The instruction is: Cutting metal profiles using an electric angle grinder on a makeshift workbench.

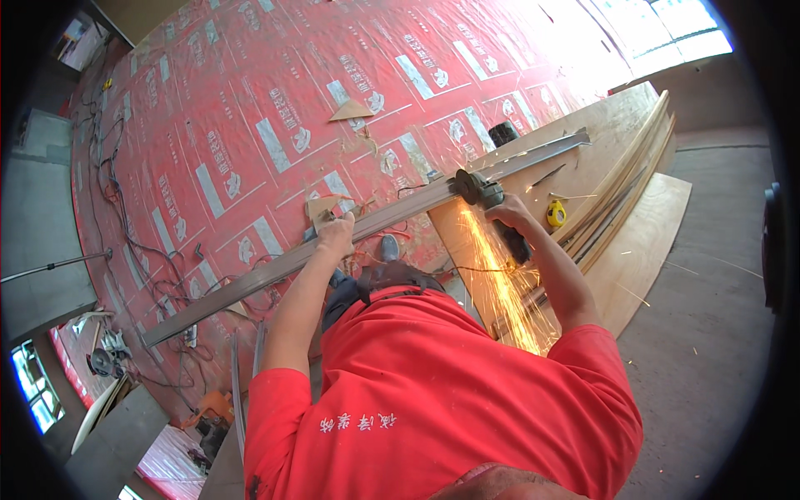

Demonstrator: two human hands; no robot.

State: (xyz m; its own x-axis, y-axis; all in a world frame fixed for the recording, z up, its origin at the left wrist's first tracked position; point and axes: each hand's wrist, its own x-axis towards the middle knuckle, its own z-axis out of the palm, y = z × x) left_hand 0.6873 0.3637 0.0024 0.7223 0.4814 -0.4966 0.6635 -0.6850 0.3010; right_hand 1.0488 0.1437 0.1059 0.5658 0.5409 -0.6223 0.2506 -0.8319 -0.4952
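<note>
A long grey metal channel (250,279) lies slanting across in front of me, from lower left to upper right. My left hand (336,237) is closed on it near its middle. In my right hand (510,212) is an angle grinder (479,190), its disc touching the channel. Bright orange sparks (504,287) stream from the contact point down toward me, past my right forearm. Beneath the channel's right part is a plywood sheet (621,117). A yellow tape measure (557,214) and a thin dark pointed tool (547,176) lie on it, right of the grinder.
Long wooden strips (637,167) are stacked along the plywood's right side. Red printed sheeting (275,92) covers the floor, with tangled cables (125,208) at left. A black cylindrical object (503,133) stands beyond the channel. Offcuts (352,111) lie on the sheeting.
</note>
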